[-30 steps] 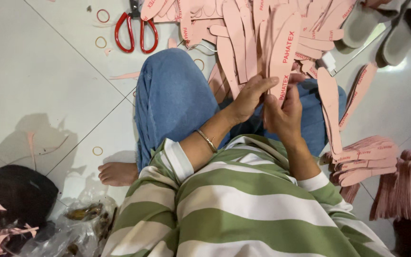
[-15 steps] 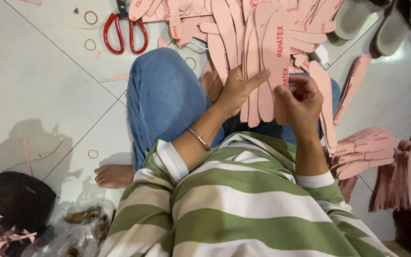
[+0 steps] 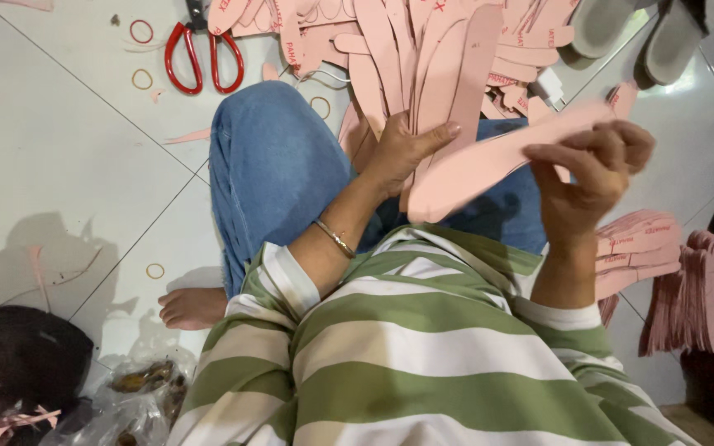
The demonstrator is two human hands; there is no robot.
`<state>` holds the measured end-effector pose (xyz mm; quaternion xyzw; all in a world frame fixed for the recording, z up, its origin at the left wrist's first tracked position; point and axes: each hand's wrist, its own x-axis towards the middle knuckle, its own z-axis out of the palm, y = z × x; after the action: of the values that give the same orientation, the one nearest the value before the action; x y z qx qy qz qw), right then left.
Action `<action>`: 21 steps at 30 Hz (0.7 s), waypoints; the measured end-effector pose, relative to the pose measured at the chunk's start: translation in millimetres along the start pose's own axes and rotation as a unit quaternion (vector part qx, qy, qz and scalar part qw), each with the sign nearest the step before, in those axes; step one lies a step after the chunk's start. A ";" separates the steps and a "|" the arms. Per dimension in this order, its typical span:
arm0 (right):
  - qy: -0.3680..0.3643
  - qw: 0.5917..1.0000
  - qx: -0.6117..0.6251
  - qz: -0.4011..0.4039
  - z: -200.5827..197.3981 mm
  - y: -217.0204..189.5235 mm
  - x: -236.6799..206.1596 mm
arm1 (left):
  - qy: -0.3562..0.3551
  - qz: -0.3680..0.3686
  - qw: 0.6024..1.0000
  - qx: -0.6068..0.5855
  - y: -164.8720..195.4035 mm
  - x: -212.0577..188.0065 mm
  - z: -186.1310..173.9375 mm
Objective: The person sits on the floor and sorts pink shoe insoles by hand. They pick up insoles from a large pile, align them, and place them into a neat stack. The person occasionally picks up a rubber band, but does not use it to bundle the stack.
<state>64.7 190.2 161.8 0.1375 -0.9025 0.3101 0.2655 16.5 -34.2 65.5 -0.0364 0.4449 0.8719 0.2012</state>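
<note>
I sit on a white tiled floor in blue jeans and a green striped shirt. My left hand (image 3: 402,149) grips a fanned bunch of pink insoles (image 3: 423,58) upright over my lap. My right hand (image 3: 592,173) pinches a single pink insole (image 3: 489,161) by its end; that insole lies slanted across, its other end near my left hand. More pink insoles spread out on the floor beyond the bunch.
Red-handled scissors (image 3: 200,54) and loose rubber bands (image 3: 140,31) lie at the far left. Stacks of pink insoles (image 3: 646,248) stand at my right. A dark bag (image 3: 18,355) and a plastic bag of scraps (image 3: 138,388) sit near left. Grey sandals (image 3: 621,33) rest at top right.
My right hand has pulled one insole out of the bunch and swung it to the right, turning it sideways. My left hand still holds the bunch.
</note>
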 end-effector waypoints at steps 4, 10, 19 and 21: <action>-0.043 0.997 -0.050 -0.040 14.8 -2.6 1.4 | -0.032 -0.034 0.999 -0.012 2.8 -2.0 1.0; -0.071 0.997 -0.019 -0.024 29.0 -0.6 2.3 | -0.055 -0.022 0.998 -0.036 5.3 -4.8 2.7; -0.134 0.976 0.159 0.065 33.7 -7.4 -1.6 | -0.009 0.002 1.000 -0.014 -3.2 -0.2 0.0; -0.137 0.968 0.194 0.079 35.5 -7.0 -1.9 | -0.009 0.013 1.000 -0.020 -3.1 0.3 -1.5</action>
<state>55.2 162.5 140.4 0.1556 -0.8606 0.4778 0.0824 17.3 -33.6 62.2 -0.0267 0.4256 0.8836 0.1932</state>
